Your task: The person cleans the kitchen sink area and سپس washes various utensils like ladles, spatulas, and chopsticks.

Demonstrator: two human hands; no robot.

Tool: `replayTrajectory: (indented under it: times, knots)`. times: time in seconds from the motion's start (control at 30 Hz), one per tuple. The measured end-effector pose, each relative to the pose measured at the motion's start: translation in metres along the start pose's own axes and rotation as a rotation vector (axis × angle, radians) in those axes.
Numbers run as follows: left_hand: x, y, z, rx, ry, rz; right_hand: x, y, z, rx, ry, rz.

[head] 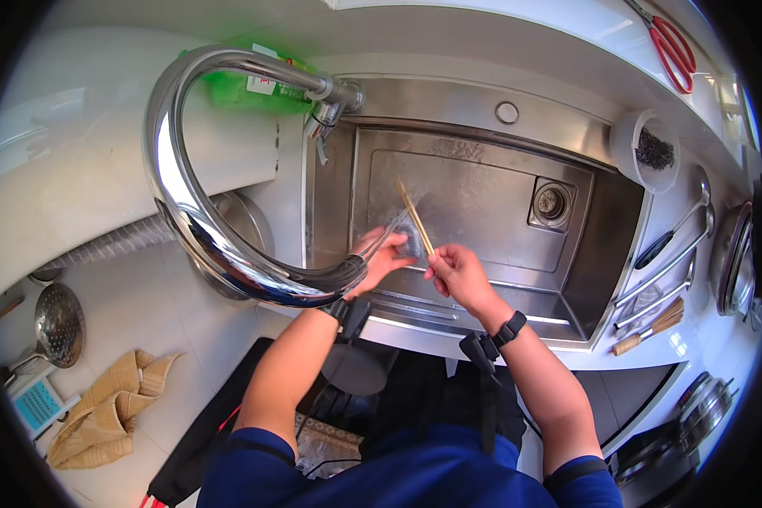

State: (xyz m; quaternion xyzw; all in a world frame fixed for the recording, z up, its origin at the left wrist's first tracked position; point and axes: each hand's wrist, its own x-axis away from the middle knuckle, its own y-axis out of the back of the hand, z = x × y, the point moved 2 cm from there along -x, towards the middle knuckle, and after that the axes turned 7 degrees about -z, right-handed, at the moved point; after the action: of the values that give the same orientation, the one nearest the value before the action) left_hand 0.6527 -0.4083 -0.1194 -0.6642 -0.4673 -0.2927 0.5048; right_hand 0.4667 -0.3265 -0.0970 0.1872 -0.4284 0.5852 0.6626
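Note:
Over the stainless steel sink (470, 190), my right hand (454, 270) grips one end of a pair of wooden chopsticks (414, 216), pointing up and left. My left hand (381, 254), left of it, holds a greyish scouring pad (410, 238) close to the chopsticks; its exact material is unclear. Water streams from the mouth of the curved chrome faucet (165, 159) across my left fingers and the pad. The faucet's end hides part of my left wrist. Both hands are at the sink's near side.
A white strainer cup (644, 152) with dark bits stands at the sink's right corner. Ladles (679, 222) and a brush (651, 327) lie on the right counter. Red-handled scissors (673, 54) lie at the upper right. A green bottle (254, 82) is behind the faucet; a steel pot (241, 222) is left.

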Motion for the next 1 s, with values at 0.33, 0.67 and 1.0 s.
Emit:
replayTrajectory:
  times: [0.33, 0.67, 1.0]
  knots:
    - [-0.037, -0.08, 0.075, -0.249, -0.278, -0.295, 0.047, 0.019, -0.026, 0.313, 0.05, -0.091]
    - [-0.07, -0.068, 0.037, -0.029, -0.143, -0.315, 0.132, 0.066, -0.028, -0.093, -0.2, -0.014]
    - [-0.024, -0.166, 0.1, -0.251, -0.125, -0.171, 0.094, 0.08, -0.028, 0.234, 0.026, -0.231]
